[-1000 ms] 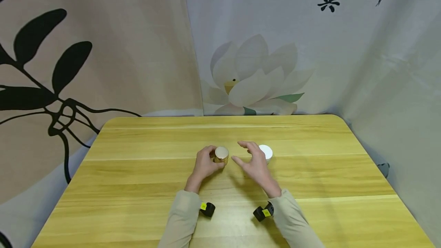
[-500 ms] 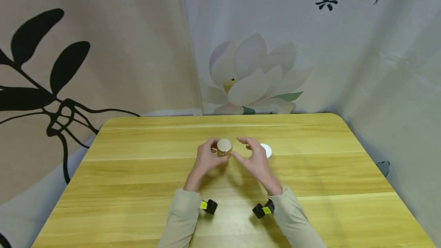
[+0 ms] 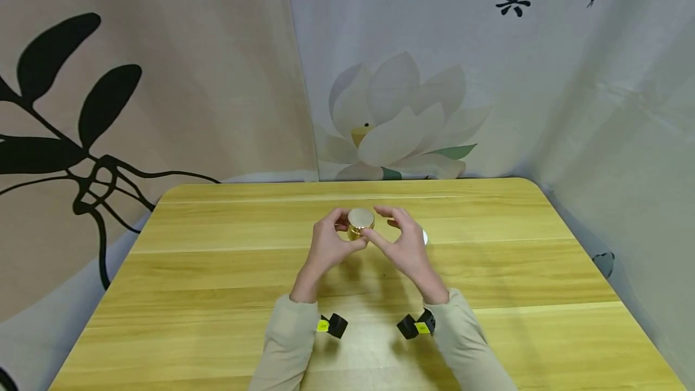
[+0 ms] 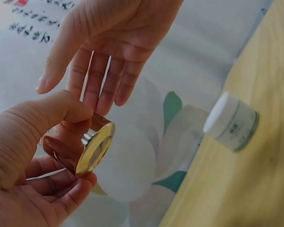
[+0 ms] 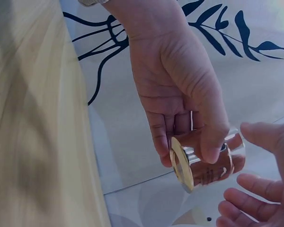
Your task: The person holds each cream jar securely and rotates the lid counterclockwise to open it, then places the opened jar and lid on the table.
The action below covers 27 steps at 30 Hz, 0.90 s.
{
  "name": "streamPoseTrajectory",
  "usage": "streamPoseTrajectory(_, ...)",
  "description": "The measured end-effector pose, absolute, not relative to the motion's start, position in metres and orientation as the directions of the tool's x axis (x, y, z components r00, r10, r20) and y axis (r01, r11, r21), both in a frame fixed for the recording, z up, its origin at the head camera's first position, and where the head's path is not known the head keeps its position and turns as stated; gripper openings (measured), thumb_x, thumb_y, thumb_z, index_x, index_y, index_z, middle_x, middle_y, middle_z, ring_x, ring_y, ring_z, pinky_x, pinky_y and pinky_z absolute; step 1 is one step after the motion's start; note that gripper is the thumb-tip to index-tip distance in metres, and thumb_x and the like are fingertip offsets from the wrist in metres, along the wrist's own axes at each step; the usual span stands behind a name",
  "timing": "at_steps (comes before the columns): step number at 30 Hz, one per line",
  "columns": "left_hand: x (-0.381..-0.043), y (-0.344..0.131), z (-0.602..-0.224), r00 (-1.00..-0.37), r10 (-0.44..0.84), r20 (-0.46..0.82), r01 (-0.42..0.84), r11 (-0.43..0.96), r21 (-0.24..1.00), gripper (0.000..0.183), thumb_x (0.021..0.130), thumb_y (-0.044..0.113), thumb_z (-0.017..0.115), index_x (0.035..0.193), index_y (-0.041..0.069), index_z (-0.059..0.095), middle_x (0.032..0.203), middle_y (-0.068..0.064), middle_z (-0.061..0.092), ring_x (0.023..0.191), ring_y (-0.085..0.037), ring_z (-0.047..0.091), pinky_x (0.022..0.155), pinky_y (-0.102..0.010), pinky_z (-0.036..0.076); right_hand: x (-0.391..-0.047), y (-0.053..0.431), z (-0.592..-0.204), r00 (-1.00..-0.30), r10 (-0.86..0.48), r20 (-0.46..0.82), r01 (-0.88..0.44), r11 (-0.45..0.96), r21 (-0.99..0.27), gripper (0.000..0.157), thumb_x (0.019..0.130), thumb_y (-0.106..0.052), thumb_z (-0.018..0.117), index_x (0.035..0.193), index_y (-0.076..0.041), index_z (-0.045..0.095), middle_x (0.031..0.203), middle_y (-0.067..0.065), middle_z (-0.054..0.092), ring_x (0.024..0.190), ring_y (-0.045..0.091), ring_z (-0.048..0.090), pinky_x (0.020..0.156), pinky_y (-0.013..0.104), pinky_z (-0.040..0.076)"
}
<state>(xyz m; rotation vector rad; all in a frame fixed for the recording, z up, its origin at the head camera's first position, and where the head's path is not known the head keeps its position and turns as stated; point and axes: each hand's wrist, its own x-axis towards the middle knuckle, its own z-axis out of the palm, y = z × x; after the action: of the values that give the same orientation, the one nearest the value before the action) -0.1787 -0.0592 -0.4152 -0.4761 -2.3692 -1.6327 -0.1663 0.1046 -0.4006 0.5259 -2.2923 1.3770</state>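
Note:
A shiny gold jar (image 3: pixel 359 231) with a pale flat lid top is held off the table by my left hand (image 3: pixel 330 241). In the left wrist view, the thumb and fingers grip the side of the gold jar (image 4: pixel 97 146), and its gold base faces the camera. My right hand (image 3: pixel 403 246) is at the lid end, thumb and fingers spread around it. The right wrist view has the thumb of the right hand (image 5: pixel 267 184) right at the rim of the gold jar (image 5: pixel 210 165), its other fingers apart from it.
A white jar (image 4: pixel 232 123) with a greenish base stands on the wooden table (image 3: pixel 217 270), mostly hidden behind the right hand in the head view. Black cameras (image 3: pixel 336 325) sit at both wrists. A printed curtain (image 3: pixel 228 77) hangs behind the table.
My left hand has lifted the gold jar up and slightly right, away from the tabletop. The right hand has moved up with it, bringing its thumb to the lid and covering more of the white jar.

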Motion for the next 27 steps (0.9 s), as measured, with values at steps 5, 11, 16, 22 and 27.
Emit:
streamPoseTrajectory(5, -0.174, -0.056, -0.407, -0.909, 0.125, 0.397, 0.415, 0.318, 0.852, 0.037, 0.067, 0.005, 0.078, 0.099, -0.002, 0.061, 0.089, -0.011, 0.063, 0.082, -0.023, 0.060, 0.076, -0.038, 0.053, -0.164, 0.103, -0.391, -0.854, -0.106, 0.509, -0.503, 0.420, -0.755, 0.040, 0.075, -0.014, 0.078, 0.111, -0.002, 0.064, 0.110, 0.012, 0.064, 0.103, 0.025, 0.058, 0.086, 0.041, 0.048)
streamPoseTrajectory(11, -0.171, -0.054, -0.400, -0.889, 0.119, 0.442, 0.456, 0.312, 0.834, 0.037, 0.066, 0.004, 0.078, 0.098, -0.002, 0.061, 0.085, -0.010, 0.062, 0.078, -0.021, 0.059, 0.073, -0.036, 0.053, -0.161, 0.103, -0.383, -0.861, -0.096, 0.500, -0.495, 0.386, -0.778, 0.042, 0.075, -0.015, 0.079, 0.111, -0.002, 0.064, 0.110, 0.010, 0.063, 0.104, 0.026, 0.057, 0.087, 0.045, 0.047)
streamPoseTrajectory(16, -0.168, -0.051, -0.394, -0.891, 0.109, 0.440, 0.451, 0.307, 0.838, 0.038, 0.066, 0.004, 0.079, 0.099, -0.001, 0.061, 0.085, -0.010, 0.062, 0.078, -0.020, 0.058, 0.073, -0.033, 0.053, -0.158, 0.102, -0.375, -0.871, -0.090, 0.482, -0.479, 0.369, -0.796, 0.044, 0.074, -0.012, 0.080, 0.113, 0.000, 0.063, 0.110, 0.014, 0.062, 0.105, 0.031, 0.056, 0.089, 0.047, 0.046)
streamPoseTrajectory(22, -0.165, -0.048, -0.388, -0.888, 0.107, 0.447, 0.458, 0.296, 0.838, 0.038, 0.066, 0.005, 0.078, 0.099, -0.002, 0.061, 0.086, -0.011, 0.062, 0.078, -0.021, 0.058, 0.073, -0.032, 0.053, -0.143, 0.097, -0.348, -0.892, -0.082, 0.446, -0.441, 0.377, -0.814, 0.043, 0.073, -0.006, 0.079, 0.110, 0.006, 0.062, 0.109, 0.020, 0.061, 0.102, 0.034, 0.056, 0.090, 0.050, 0.045)
streamPoseTrajectory(27, -0.163, -0.046, -0.386, -0.883, 0.109, 0.457, 0.468, 0.289, 0.835, 0.038, 0.065, 0.003, 0.079, 0.099, -0.001, 0.062, 0.086, -0.010, 0.063, 0.078, -0.019, 0.059, 0.072, -0.029, 0.052, -0.135, 0.094, -0.332, -0.891, -0.078, 0.447, -0.442, 0.375, -0.815, 0.040, 0.071, -0.002, 0.079, 0.105, 0.009, 0.062, 0.105, 0.022, 0.061, 0.099, 0.035, 0.056, 0.088, 0.049, 0.045)
